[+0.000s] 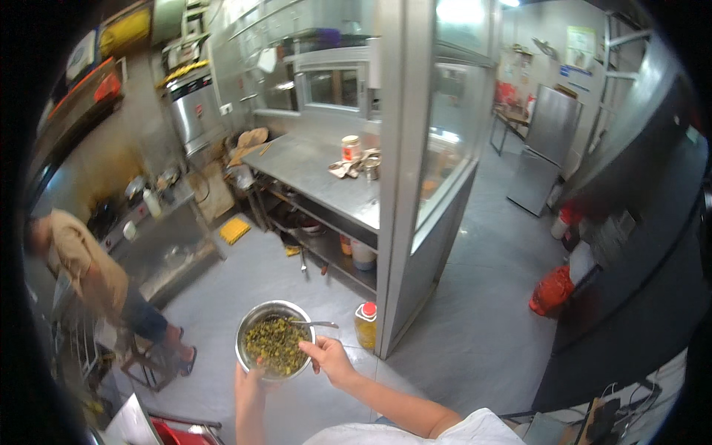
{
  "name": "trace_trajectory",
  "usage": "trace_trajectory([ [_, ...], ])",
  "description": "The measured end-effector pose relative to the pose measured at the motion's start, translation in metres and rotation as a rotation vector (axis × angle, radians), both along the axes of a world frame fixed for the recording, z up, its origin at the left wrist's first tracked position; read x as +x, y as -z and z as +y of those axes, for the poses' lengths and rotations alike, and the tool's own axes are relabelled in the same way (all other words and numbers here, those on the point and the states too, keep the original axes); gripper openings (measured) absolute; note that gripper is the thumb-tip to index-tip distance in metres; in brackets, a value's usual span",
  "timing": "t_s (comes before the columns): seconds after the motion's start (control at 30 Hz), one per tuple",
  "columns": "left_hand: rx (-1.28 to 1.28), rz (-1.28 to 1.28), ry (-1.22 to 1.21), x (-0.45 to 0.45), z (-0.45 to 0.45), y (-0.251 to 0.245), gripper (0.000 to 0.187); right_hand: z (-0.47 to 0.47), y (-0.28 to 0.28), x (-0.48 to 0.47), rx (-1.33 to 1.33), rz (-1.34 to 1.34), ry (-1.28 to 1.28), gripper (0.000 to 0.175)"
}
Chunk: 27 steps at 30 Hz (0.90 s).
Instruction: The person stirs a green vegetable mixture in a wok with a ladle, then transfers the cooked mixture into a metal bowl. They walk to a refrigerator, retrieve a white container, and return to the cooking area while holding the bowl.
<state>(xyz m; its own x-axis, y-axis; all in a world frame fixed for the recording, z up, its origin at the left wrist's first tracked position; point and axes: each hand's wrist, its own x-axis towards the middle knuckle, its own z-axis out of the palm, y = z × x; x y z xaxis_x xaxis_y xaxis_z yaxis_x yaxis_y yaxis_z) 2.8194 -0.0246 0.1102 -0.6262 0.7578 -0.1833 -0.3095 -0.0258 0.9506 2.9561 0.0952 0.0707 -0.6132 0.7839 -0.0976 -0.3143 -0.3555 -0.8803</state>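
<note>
A round stainless steel bowl (pixel 239 347) of chopped green and yellowish food (pixel 272 342) is held out in front of me over the floor. My left hand (pixel 250 386) grips its lower left rim, the thumb at the edge and the fingers around the outside. At the right rim, my right hand (pixel 328 359) holds the bowl with its thumb near the inner edge and its fingers curled outside. A metal spoon (pixel 320 324) rests in the food, its handle sticking out over the rim above my right hand.
A steel worktable (pixel 311 161) with a jar (pixel 350 148) stands ahead beside a glazed metal partition (pixel 397 183). An oil jug (pixel 366 325) is on the floor at its foot. A person (pixel 105 267) stands at the left near a stool (pixel 146 361). A red bag (pixel 552 290) lies right.
</note>
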Motion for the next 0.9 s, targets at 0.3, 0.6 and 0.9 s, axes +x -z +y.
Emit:
trace_trajectory([
  [0.3,0.038,0.029,0.197,-0.009,-0.002,-0.016,0.053,-0.023,-0.026,0.01,-0.009,0.051,0.171,0.024],
  [0.6,0.002,-0.007,0.16,-0.004,-0.006,-0.03,0.054,-0.026,-0.031,0.006,-0.05,0.02,0.194,0.023],
  [0.9,-0.136,0.022,0.139,-0.024,-0.01,0.005,0.05,-0.009,-0.003,-0.011,-0.085,-0.039,0.062,0.019],
])
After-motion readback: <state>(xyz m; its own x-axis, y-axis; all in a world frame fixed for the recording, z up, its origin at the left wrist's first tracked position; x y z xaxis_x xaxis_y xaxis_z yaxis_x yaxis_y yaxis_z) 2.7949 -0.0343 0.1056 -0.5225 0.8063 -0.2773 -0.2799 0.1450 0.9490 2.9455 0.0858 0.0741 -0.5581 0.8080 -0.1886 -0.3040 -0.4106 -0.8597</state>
